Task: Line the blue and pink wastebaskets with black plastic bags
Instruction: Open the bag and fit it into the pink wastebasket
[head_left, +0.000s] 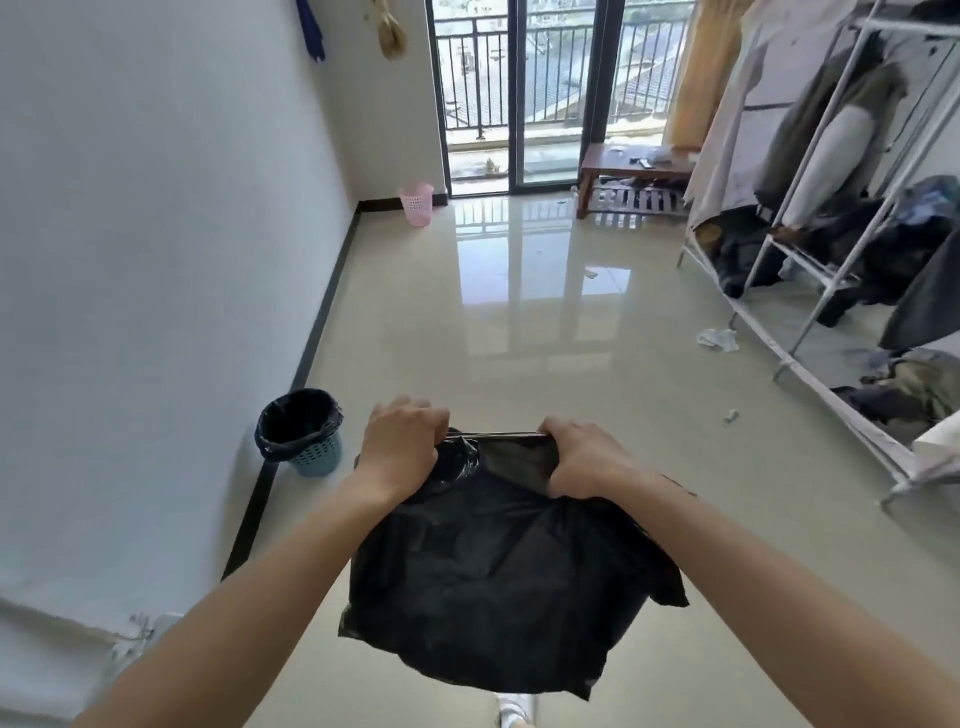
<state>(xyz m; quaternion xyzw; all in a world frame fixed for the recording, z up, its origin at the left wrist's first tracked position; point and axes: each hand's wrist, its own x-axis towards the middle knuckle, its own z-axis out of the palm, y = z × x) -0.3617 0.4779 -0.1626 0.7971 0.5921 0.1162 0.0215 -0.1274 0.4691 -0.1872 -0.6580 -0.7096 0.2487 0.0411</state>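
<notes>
Black bag (498, 587) hangs btwn left hand (402, 449) & right hand (584, 460), both gripping rim.

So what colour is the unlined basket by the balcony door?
Pink, with a lattice of small holes: the basket shows in the head view, far corner.

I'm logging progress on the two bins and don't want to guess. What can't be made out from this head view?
- Pink wastebasket: far off and small; its inside is not readable, though no black shows at the rim.
- Blue wastebasket: its bin liner covers the rim and hides the inside.
- Black bag: the left hand and right hand bunch its top edge, so how far it is opened is unclear.
- Fingers: curled behind the bag.
</notes>
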